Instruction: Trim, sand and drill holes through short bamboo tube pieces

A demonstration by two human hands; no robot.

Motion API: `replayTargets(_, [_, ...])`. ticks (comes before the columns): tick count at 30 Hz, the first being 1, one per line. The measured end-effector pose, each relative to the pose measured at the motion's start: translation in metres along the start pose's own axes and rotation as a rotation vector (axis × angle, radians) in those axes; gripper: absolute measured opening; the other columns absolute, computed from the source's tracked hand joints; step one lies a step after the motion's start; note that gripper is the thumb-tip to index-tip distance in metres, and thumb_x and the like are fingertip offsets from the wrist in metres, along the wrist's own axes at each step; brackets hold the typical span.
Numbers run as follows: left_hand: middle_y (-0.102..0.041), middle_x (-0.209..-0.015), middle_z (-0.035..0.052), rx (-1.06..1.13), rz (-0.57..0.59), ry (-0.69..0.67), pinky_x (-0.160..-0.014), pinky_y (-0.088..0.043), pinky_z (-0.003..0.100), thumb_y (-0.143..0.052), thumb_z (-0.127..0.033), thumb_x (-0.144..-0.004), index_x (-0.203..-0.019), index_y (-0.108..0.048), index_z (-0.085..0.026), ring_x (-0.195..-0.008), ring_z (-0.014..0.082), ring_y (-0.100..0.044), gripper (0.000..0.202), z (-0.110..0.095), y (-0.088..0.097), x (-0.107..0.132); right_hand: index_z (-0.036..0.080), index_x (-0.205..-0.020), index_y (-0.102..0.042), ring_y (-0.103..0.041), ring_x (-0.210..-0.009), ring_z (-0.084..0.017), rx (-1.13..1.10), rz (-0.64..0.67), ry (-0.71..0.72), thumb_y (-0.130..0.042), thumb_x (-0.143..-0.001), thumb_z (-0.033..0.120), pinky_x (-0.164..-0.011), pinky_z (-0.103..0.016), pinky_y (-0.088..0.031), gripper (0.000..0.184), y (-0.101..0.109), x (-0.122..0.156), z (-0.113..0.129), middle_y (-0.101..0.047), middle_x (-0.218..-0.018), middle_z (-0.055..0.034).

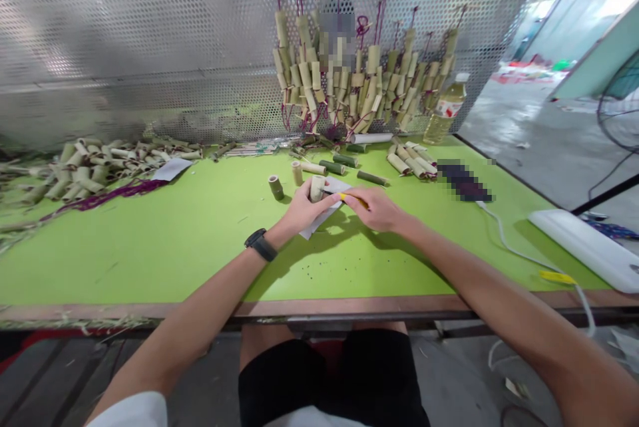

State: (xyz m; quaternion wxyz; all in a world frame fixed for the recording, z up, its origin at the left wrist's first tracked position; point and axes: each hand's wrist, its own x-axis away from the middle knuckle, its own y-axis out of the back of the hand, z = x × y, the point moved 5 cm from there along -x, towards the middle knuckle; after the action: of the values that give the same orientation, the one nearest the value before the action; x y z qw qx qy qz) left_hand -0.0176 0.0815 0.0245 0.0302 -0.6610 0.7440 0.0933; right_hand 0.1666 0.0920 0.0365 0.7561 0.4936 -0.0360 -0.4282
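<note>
Over the middle of the green table (pixel 200 241), my left hand (pixel 299 211) is closed around a short pale bamboo tube (pixel 317 187). My right hand (pixel 377 207) grips a slim tool with a yellow handle (pixel 342 196), its thin dark tip pointing at the tube's side; the exact kind of tool cannot be made out. A white sheet of paper (pixel 312 227) lies beneath both hands, partly hidden by them. Just left of the held tube stand a dark green bamboo tube (pixel 276 189) and a paler one (pixel 297 174), both upright.
Several cut bamboo pieces (pixel 339 166) lie behind my hands. Strung bamboo hangs (pixel 344 88) on the perforated metal panel (pixel 200 34). A pile of tubes (pixel 82 171) with purple cord (pixel 114 194) lies left. At right are a bottle (pixel 446 111) and a white cable (pixel 514 241).
</note>
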Motion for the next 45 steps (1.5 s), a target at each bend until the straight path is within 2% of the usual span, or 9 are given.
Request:
replayTargets(4, [-0.068,-0.099,0.0016,-0.053,0.001,-0.054,-0.073,-0.055,0.026,-0.095,-0.043,-0.078,-0.110,-0.066,-0.019,-0.085,0.0138,-0.064,0.049,0.000,0.001,0.000,0.017,-0.106,-0.073,-0.044,-0.056,-0.014,-0.025,0.048,-0.020,-0.039,-0.113,0.047,-0.059,-0.032,-0.029,0.047,0.002,0.001,-0.002,-0.064,-0.072,-0.0019])
replayTargets(8, [-0.064,-0.091,-0.0016,-0.055,0.042,-0.043,-0.070,-0.051,0.026,-0.095,-0.047,-0.078,-0.106,-0.063,-0.020,-0.078,0.0124,-0.060,0.051,0.001,-0.001,0.001,0.020,-0.083,-0.063,-0.040,-0.054,-0.014,-0.021,0.096,0.006,-0.036,-0.114,0.051,-0.061,-0.033,-0.030,0.052,0.002,0.001,-0.001,-0.053,-0.063,0.0021])
replayTargets(12, [-0.062,-0.088,-0.0020,-0.090,0.050,-0.045,-0.068,-0.048,0.026,-0.092,-0.049,-0.080,-0.105,-0.061,-0.020,-0.074,0.0118,-0.055,0.049,-0.002,-0.003,0.003,0.022,-0.077,-0.056,-0.042,-0.056,-0.014,-0.019,0.088,0.021,-0.033,-0.113,0.056,-0.061,-0.032,-0.032,0.054,0.000,0.001,0.000,-0.052,-0.064,0.0020])
replayTargets(18, [-0.062,-0.087,-0.0014,-0.203,0.048,-0.150,-0.069,-0.047,0.027,-0.083,-0.051,-0.089,-0.103,-0.061,-0.020,-0.075,0.0128,-0.055,0.041,-0.010,-0.007,0.009,0.024,-0.066,-0.046,-0.037,-0.050,-0.014,0.036,0.029,-0.155,-0.022,-0.115,0.060,-0.056,-0.034,-0.030,0.065,-0.006,-0.001,-0.012,-0.048,-0.059,-0.0001])
replayTargets(27, [-0.063,-0.088,-0.0007,-0.248,0.030,-0.175,-0.070,-0.047,0.028,-0.080,-0.053,-0.093,-0.107,-0.063,-0.021,-0.076,0.0143,-0.057,0.038,-0.015,-0.005,0.010,0.021,-0.068,-0.062,-0.048,-0.052,-0.016,0.017,-0.009,-0.178,-0.026,-0.117,0.049,-0.060,-0.036,-0.033,0.067,-0.005,-0.003,-0.011,-0.054,-0.058,-0.0026])
replayTargets(34, [-0.055,-0.079,-0.0038,-0.323,0.002,-0.217,-0.066,-0.040,0.028,-0.086,-0.043,-0.087,-0.104,-0.059,-0.022,-0.068,0.0138,-0.048,0.038,-0.021,-0.004,0.011,0.025,-0.056,-0.037,-0.036,-0.049,-0.015,0.107,0.091,-0.221,-0.036,-0.116,0.047,-0.060,-0.039,-0.033,0.064,-0.010,-0.004,-0.014,-0.043,-0.054,-0.0007])
replayTargets(37, [-0.055,-0.084,-0.0032,-0.252,-0.049,-0.174,-0.071,-0.045,0.030,-0.086,-0.041,-0.087,-0.113,-0.057,-0.023,-0.073,0.0150,-0.051,0.042,-0.016,0.001,0.008,0.026,-0.057,-0.036,-0.034,-0.047,-0.014,0.097,0.067,-0.211,-0.035,-0.115,0.049,-0.055,-0.038,-0.030,0.063,-0.007,-0.003,-0.014,-0.043,-0.052,-0.0001])
replayTargets(42, [-0.065,-0.100,0.0047,-0.044,-0.062,-0.120,-0.087,-0.053,0.036,-0.061,-0.036,-0.106,-0.109,-0.061,-0.024,-0.095,0.0211,-0.063,0.013,-0.001,0.007,0.001,0.026,-0.060,-0.042,-0.032,-0.042,-0.013,0.079,-0.034,-0.238,-0.031,-0.114,0.056,-0.049,-0.036,-0.026,0.064,0.005,-0.002,-0.023,-0.044,-0.051,-0.0001])
replayTargets(45, [-0.068,-0.113,0.0068,-0.114,-0.043,-0.130,-0.092,-0.054,0.038,-0.062,-0.036,-0.106,-0.128,-0.058,-0.025,-0.103,0.0227,-0.067,0.025,0.000,0.005,0.000,0.026,-0.065,-0.045,-0.033,-0.042,-0.013,0.060,-0.098,-0.257,-0.027,-0.114,0.060,-0.046,-0.033,-0.026,0.063,0.010,-0.002,-0.030,-0.046,-0.053,0.0002])
